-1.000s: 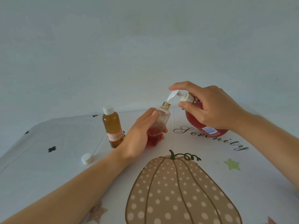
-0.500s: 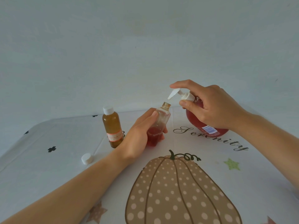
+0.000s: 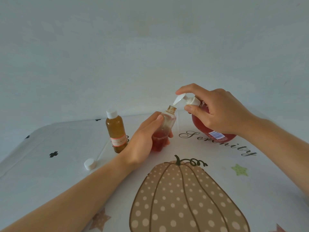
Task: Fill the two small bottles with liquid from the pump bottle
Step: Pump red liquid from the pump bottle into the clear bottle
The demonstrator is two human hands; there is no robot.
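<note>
My left hand (image 3: 143, 139) grips a small clear bottle (image 3: 164, 129), tilted right, uncapped, with red liquid in its lower third. My right hand (image 3: 215, 111) wraps the neck of the round red pump bottle (image 3: 217, 131), index finger on top of the white pump head (image 3: 181, 98). The pump's spout tip sits just above the small bottle's open threaded mouth. A second small bottle (image 3: 116, 131), amber, labelled, with a white cap on, stands upright to the left of my left hand.
A loose white cap (image 3: 89, 164) lies on the table at the left, near my left forearm. The tablecloth (image 3: 50, 173) shows a dotted pumpkin, stars and the word "Serenity". A plain pale wall rises behind the table.
The pump head rose half a second ago and has come down again, its spout back at the small bottle's mouth. Both hands keep their grips.
</note>
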